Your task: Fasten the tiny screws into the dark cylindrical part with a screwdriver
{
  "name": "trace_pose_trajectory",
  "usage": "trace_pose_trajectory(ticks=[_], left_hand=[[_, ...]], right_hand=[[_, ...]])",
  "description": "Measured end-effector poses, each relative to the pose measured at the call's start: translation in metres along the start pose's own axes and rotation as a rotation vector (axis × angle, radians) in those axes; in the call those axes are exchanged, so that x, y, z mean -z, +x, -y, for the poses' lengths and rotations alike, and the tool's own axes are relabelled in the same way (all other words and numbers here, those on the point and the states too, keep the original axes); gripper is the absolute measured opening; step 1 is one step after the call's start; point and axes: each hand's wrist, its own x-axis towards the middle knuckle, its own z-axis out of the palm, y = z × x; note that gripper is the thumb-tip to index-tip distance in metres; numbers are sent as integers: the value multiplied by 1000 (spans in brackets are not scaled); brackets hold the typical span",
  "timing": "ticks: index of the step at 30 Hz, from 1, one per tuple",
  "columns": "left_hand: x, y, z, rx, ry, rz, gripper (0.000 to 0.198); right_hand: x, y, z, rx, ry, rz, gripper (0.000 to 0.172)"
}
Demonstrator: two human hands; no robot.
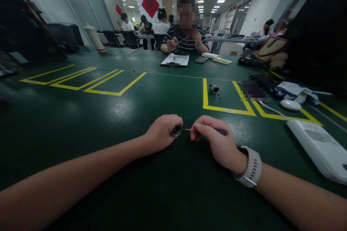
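Observation:
My left hand (162, 131) is closed around a small round metal cylinder (176, 130), its open end facing right. My right hand (214, 139), with a white watch on the wrist, pinches a thin screwdriver (221, 131) with a dark purple handle. The screwdriver's metal tip reaches into the cylinder's end. Both hands rest low on the green table (108, 122). A tiny dark screw (189, 142) lies on the table just below the tool.
A second metal cylinder (214, 88) and tiny screws (220, 97) sit inside a yellow-taped box. A white device (317, 148) with a cable, a white mouse (290, 104) and gloves lie at right. A person across the table holds a tool over a clipboard (175, 60).

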Motion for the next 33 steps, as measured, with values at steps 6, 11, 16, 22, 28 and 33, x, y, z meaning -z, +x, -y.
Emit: trace_pose_trajectory(ticks=[6,11,16,22,28,33], left_hand=[[1,0,-4,-73,114,31,11],[0,0,-3,-66,79,6,10],[0,0,-1,-63,43,-21,9],[0,-1,-3,-48,108,-5,8],[1,-2,-3,-13,66,-21,7],[0,-2,-2,2,47,-30,8]], right_hand=[[2,8,-7,-115,225,55,20],[3,13,-13,-175,325,24,19],[4,11,-12,-176,341,20,20],[0,6,-10,-158,319,45,18],[1,7,-10,-197,361,49,20],[3,8,-11,-190,368,36,19]])
